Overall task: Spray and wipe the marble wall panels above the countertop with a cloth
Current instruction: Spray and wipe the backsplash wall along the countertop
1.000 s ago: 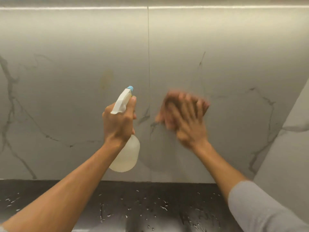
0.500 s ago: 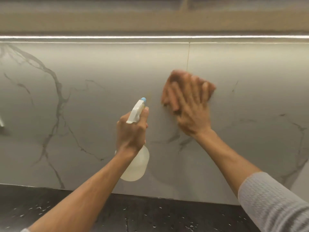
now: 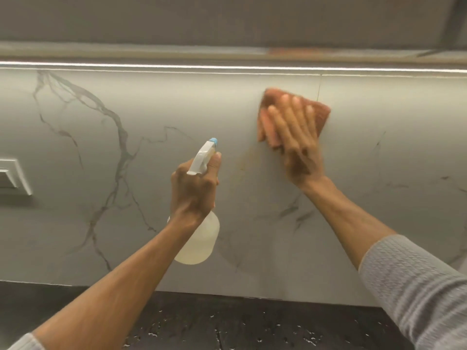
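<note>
The grey marble wall panel with dark veins fills the view; a vertical seam runs down at upper right. My right hand lies flat, fingers spread, pressing an orange cloth against the wall just left of the seam, high up near the light strip. My left hand grips a translucent spray bottle by the neck; its white trigger head with a blue nozzle points up at the wall. A faint yellowish stain shows between both hands.
A lit strip runs along the panel's top under a cabinet. A white wall socket sits at the far left. The dark wet countertop lies below.
My right hand slid the cloth upward along the wall toward the light strip. The view tilted up and left, bringing the socket into sight. The left hand keeps hold of the bottle.
</note>
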